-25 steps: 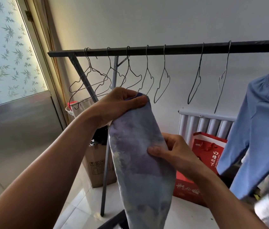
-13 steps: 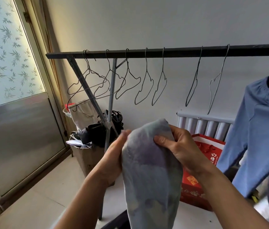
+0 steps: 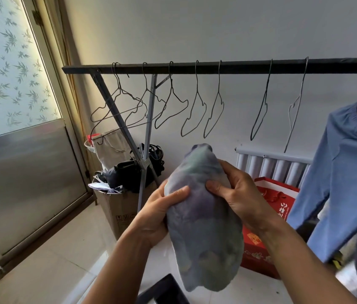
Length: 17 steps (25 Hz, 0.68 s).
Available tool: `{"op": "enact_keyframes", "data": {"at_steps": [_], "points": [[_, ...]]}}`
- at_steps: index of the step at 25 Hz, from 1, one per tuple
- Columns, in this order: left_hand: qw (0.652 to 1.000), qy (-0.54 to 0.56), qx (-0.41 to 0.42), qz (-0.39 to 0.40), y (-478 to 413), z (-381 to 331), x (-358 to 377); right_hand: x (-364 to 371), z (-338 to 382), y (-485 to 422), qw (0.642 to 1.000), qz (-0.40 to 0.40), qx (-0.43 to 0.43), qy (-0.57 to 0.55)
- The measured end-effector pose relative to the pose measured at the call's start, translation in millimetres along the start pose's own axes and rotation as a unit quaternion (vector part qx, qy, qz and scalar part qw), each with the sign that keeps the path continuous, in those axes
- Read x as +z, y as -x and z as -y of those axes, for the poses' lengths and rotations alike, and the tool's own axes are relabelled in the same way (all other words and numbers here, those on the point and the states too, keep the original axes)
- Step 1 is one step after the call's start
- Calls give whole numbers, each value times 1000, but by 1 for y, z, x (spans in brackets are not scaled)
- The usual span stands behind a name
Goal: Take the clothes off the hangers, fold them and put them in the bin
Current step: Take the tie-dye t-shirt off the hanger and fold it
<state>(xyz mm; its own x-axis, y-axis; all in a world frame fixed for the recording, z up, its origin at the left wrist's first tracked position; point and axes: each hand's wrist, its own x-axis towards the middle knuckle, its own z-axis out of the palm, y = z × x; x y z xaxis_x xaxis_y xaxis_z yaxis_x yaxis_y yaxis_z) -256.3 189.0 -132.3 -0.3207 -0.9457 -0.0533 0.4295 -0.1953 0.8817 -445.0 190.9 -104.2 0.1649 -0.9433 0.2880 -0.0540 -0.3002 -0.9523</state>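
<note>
Starting on the left, the rail (image 3: 239, 68) carries a row of bare wire hangers (image 3: 197, 84). I count 7 hooks for sure, and the leftmost looks doubled, so maybe 8. Under them sits 1 cardboard box (image 3: 118, 207) stuffed with bags.

In the middle, the left hand (image 3: 157, 213) has its thumb pressed on the front of the purple-blue garment (image 3: 204, 227) with its fingers wrapped behind. The right hand (image 3: 236, 194) pinches the other edge the same way. The garment hangs in mid-air between the 2 hands in a narrow doubled strip. My guess is they're holding it that way to keep the layers lined up for the next fold.

Behind it there's 1 red gift box (image 3: 258, 244). On the far right, 1 blue top (image 3: 348, 172) is on its hanger, so that one isn't done yet. I can't pick out the bin.
</note>
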Motion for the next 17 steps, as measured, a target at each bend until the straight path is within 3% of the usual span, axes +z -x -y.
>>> {"op": "enact_keyframes", "data": {"at_steps": [2,4,7,9,10,13,15,17], "points": [[997,41,60,-22,-3,-1,-2,0,-3,-2,999,-35,16,11],[993,9,107,-46,-1,-4,2,1,-5,-1,998,-64,22,1],[970,-143,169,-98,5,-9,6,2,-5,1,998,-69,8,11],[946,-260,180,-77,8,-15,4,-1,-3,5,998,-22,22,46],[915,-358,179,-60,9,-20,2,-3,-1,7,996,16,32,80],[759,-621,191,-46,9,-31,0,-5,6,12,970,61,21,234],[713,-666,216,-44,9,-38,0,-5,9,13,958,42,7,283],[704,-670,226,-59,12,-47,1,-7,11,13,955,30,3,295]]}}
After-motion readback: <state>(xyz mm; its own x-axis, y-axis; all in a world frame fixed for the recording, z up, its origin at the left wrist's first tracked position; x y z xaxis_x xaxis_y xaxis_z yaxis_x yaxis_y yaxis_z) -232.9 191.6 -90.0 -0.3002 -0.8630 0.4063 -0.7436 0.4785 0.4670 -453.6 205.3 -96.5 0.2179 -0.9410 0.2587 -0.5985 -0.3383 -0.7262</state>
